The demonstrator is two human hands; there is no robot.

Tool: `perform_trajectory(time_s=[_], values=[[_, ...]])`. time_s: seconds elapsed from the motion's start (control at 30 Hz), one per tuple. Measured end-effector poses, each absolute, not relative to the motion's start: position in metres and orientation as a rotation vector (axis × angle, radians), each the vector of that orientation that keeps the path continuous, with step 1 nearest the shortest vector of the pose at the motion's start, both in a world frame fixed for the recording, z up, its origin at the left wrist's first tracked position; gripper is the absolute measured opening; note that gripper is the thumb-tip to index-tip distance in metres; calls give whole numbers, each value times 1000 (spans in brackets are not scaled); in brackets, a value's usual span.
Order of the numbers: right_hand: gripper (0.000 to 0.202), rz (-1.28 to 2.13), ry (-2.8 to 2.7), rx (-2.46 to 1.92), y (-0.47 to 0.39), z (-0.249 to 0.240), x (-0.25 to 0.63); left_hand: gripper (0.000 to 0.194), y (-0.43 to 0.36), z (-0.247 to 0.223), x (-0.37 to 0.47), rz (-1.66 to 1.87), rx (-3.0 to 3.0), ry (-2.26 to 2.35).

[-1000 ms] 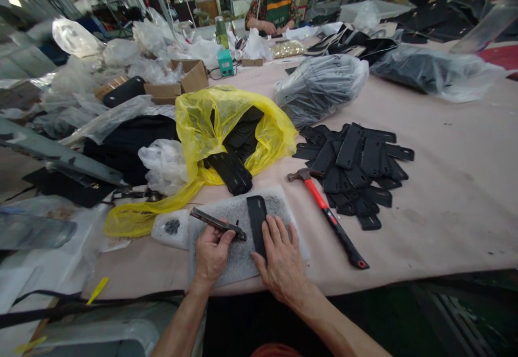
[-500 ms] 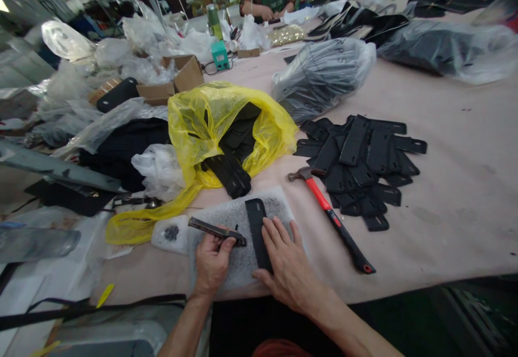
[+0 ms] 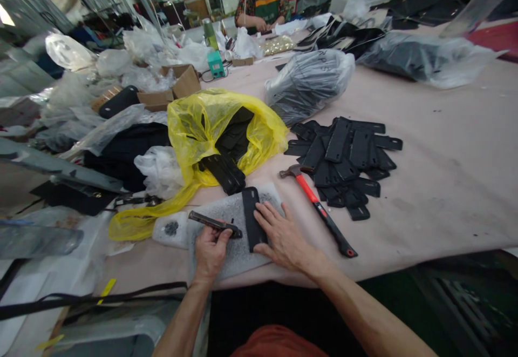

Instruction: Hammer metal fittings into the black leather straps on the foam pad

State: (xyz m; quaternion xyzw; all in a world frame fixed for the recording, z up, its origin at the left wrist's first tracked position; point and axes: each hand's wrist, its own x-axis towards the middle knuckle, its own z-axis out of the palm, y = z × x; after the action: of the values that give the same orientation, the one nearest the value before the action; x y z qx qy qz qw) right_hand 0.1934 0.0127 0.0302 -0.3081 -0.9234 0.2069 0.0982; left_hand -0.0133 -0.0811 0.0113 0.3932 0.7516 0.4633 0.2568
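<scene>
My left hand [image 3: 211,246] pinches a dark metal tool [image 3: 210,222] with a small pin sticking up near its right end. Beneath it lies a whitish, speckled pad [image 3: 226,257]. My right hand [image 3: 283,235] is spread, its fingers resting on the right edge of a flat black piece [image 3: 251,219] with a slot at its top, which lies on the pad. A hammer [image 3: 319,208] with a red and black handle lies to the right of that hand. Beyond the hammer is a heap of black slotted pieces [image 3: 343,157].
An open yellow plastic bag [image 3: 182,130] holds more black pieces behind the pad. Grey-filled clear bags [image 3: 311,81] lie farther back. Plastic wrap and a cardboard box [image 3: 186,82] crowd the left. A person [image 3: 265,6] sits across the table.
The view has shifted, so the hammer and heap appear farther left. On the pad, the black piece appears slightly higher, with my right hand still against it. My left hand keeps its hold.
</scene>
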Motion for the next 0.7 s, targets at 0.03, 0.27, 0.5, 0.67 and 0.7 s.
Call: perform_trajectory(time_s=[0.03, 0.27, 0.5, 0.67, 0.7], values=[[75, 582, -2720, -929, 17, 29, 189, 26, -81, 11, -13, 1266, 1070, 2038], [73, 542, -2657, -934, 35, 23, 177, 26, -81, 13, -13, 1345, 991, 1966], [59, 533, -2624, -1035, 29, 20, 184, 24, -58, 22, -8, 1458, 1032, 1907], [58, 475, -2600, -1122, 33, 25, 172, 21, -30, 17, -3, 1447, 1160, 1849], [58, 471, -2595, -1127, 33, 26, 171, 20, -27, 13, -3, 1439, 1184, 1847]])
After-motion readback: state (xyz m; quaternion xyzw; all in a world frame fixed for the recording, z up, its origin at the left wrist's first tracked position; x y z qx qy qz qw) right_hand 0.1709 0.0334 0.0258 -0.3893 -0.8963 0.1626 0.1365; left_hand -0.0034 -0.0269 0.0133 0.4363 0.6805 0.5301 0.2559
